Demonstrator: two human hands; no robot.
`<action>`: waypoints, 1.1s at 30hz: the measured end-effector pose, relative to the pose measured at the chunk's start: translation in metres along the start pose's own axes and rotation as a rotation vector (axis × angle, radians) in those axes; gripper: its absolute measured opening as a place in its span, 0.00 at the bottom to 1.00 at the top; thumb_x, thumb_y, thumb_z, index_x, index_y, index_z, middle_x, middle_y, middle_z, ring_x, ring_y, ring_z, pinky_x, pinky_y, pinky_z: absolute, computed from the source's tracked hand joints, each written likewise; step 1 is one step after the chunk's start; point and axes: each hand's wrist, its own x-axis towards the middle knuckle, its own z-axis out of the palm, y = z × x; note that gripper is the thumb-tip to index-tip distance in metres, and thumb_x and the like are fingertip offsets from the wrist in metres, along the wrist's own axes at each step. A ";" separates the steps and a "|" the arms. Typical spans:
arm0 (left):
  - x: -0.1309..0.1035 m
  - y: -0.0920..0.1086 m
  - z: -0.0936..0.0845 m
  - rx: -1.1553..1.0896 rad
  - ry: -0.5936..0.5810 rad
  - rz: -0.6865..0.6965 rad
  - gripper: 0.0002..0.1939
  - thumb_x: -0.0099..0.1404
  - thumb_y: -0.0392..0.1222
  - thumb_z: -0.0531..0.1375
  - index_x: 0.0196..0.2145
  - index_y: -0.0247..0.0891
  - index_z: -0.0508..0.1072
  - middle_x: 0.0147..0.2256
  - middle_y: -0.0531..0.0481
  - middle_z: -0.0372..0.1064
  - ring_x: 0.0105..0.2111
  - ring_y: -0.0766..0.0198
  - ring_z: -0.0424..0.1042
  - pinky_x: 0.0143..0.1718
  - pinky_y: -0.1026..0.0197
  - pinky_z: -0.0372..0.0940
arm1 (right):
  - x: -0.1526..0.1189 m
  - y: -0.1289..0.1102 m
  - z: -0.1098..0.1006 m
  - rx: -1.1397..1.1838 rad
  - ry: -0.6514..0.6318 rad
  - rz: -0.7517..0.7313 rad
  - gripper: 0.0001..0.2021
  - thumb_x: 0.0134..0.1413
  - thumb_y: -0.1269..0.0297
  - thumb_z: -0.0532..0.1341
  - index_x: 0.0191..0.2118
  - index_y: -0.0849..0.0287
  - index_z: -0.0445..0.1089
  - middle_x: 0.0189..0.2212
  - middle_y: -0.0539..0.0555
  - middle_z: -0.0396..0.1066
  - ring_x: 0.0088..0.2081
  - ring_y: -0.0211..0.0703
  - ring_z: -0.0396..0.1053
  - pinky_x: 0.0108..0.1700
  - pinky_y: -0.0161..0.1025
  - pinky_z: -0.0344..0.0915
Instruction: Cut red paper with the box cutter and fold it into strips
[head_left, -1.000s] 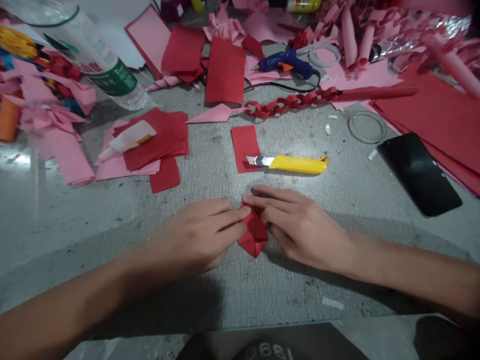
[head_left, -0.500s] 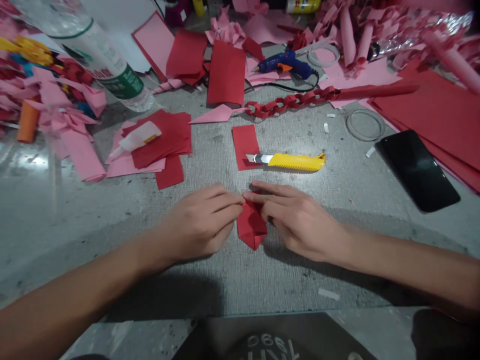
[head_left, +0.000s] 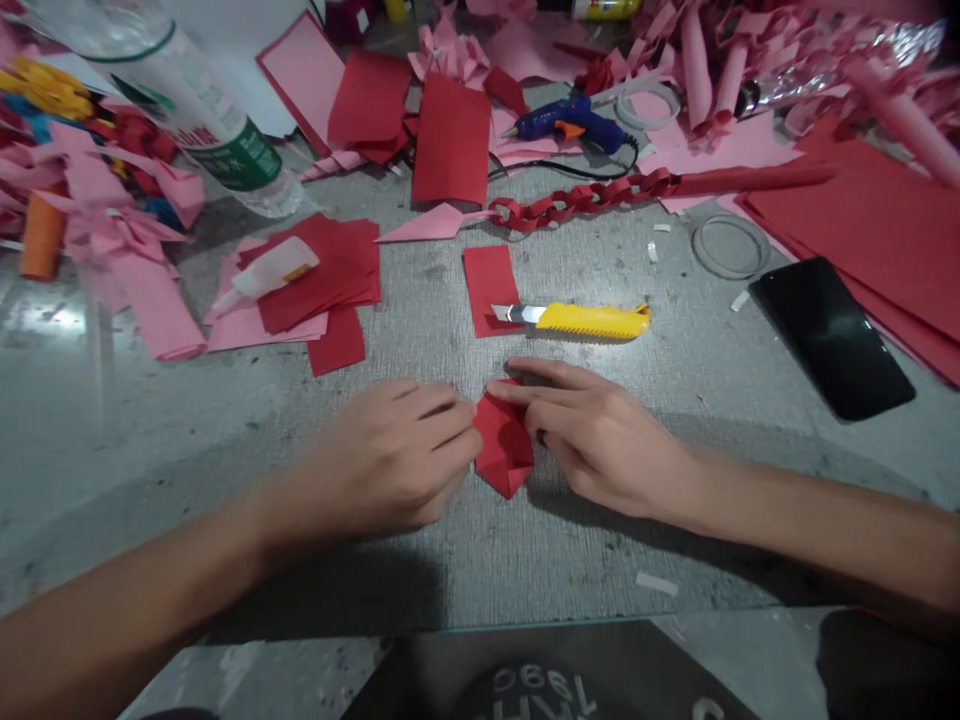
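A small red paper (head_left: pixel 501 440) with folded corners lies on the grey table. My right hand (head_left: pixel 600 430) rests over its right side, index fingertip on the top fold, fingers apart, the others curled by the edge. At the left edge of the paper is my left hand (head_left: pixel 409 455), its fingers curled together; whether they pinch the paper is hidden. Just beyond my hands a yellow cutter (head_left: pixel 589 320) lies with its blade over a flat red rectangle (head_left: pixel 491 290).
Red and pink sheets (head_left: pixel 322 270) with a glue bottle (head_left: pixel 274 270) lie left. Behind are a water bottle (head_left: pixel 225 140), a glue gun (head_left: pixel 574 125) and a red paper chain (head_left: pixel 585 200). At right are a phone (head_left: pixel 832 340) and a tape ring (head_left: pixel 731 247).
My left hand has shifted slightly left and down, its fingertips moving from the paper's top fold to its left edge. My right hand has hardly moved.
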 end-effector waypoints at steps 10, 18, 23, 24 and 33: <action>0.001 0.003 0.010 0.018 0.047 -0.110 0.08 0.74 0.35 0.62 0.45 0.31 0.81 0.42 0.41 0.82 0.40 0.52 0.77 0.36 0.50 0.71 | 0.001 0.004 0.001 0.003 0.030 -0.038 0.15 0.58 0.85 0.55 0.37 0.56 0.72 0.58 0.61 0.82 0.70 0.61 0.72 0.68 0.64 0.74; 0.001 -0.006 0.014 -0.068 0.068 -0.201 0.06 0.74 0.31 0.63 0.46 0.33 0.80 0.42 0.44 0.80 0.40 0.54 0.76 0.39 0.51 0.70 | 0.000 0.005 0.001 -0.003 0.012 -0.018 0.16 0.59 0.84 0.56 0.38 0.55 0.73 0.61 0.58 0.81 0.72 0.61 0.69 0.67 0.65 0.75; 0.000 -0.006 0.013 -0.063 0.057 -0.189 0.09 0.72 0.28 0.62 0.47 0.32 0.80 0.42 0.44 0.80 0.41 0.53 0.76 0.38 0.51 0.70 | -0.001 0.007 0.002 0.014 0.003 -0.021 0.15 0.58 0.85 0.57 0.39 0.56 0.73 0.64 0.58 0.79 0.73 0.63 0.67 0.68 0.64 0.74; 0.000 -0.006 0.013 -0.070 0.056 -0.192 0.09 0.72 0.28 0.62 0.47 0.32 0.80 0.42 0.44 0.80 0.41 0.53 0.76 0.39 0.51 0.70 | -0.001 0.007 0.002 0.019 0.000 -0.020 0.15 0.58 0.85 0.57 0.39 0.56 0.73 0.64 0.58 0.79 0.73 0.63 0.67 0.68 0.64 0.74; 0.002 -0.004 0.013 -0.098 0.071 -0.237 0.11 0.73 0.27 0.59 0.46 0.35 0.80 0.41 0.44 0.79 0.41 0.55 0.76 0.42 0.53 0.72 | -0.002 0.007 0.002 0.035 -0.006 -0.015 0.17 0.56 0.86 0.57 0.39 0.55 0.73 0.64 0.56 0.79 0.74 0.62 0.66 0.69 0.64 0.73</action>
